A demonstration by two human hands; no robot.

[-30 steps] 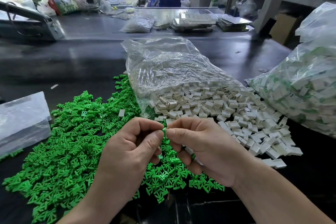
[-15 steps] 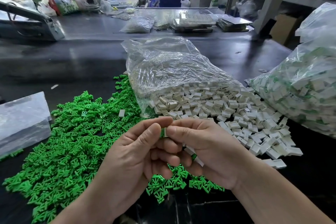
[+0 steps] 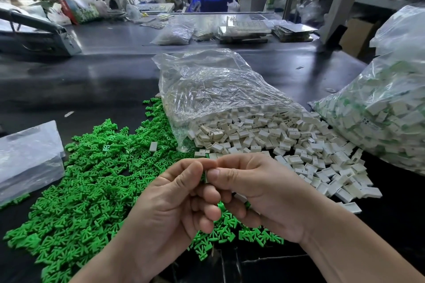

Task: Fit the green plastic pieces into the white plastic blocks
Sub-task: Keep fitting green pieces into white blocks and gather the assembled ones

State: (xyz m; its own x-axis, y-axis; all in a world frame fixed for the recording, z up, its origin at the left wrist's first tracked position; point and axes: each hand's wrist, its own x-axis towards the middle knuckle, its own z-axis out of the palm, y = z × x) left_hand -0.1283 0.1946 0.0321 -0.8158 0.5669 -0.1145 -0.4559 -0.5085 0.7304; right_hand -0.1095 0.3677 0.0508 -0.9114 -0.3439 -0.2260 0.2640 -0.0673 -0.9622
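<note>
green pieces (image 3: 92, 179) lie in a wide heap across the dark table (image 3: 103, 76) on my left, running under both my wrists. my hands are together in front of me, fingertips touching. my left hand (image 3: 170, 209) pinches one green piece (image 3: 203, 177) between thumb and forefinger, and my right hand (image 3: 264, 195) pinches a white block (image 3: 208, 175) the same way, with the two parts pressed against each other right where my thumbs meet. only a sliver of each shows, so i cannot tell how far the green one sits inside. my other fingers are curled under, and a bit of white shows below my right hand. white blocks (image 3: 287, 142) spill out of the mouth of a clear bag (image 3: 218, 89) just beyond my hands and fan out to the right. one stray block (image 3: 153, 146) rests on the green heap. a fuller bag (image 3: 379, 117) with white and green inside lies at the far right, near the spill. a flat bag (image 3: 27, 156) lies at the left edge, touching the green heap.
</note>
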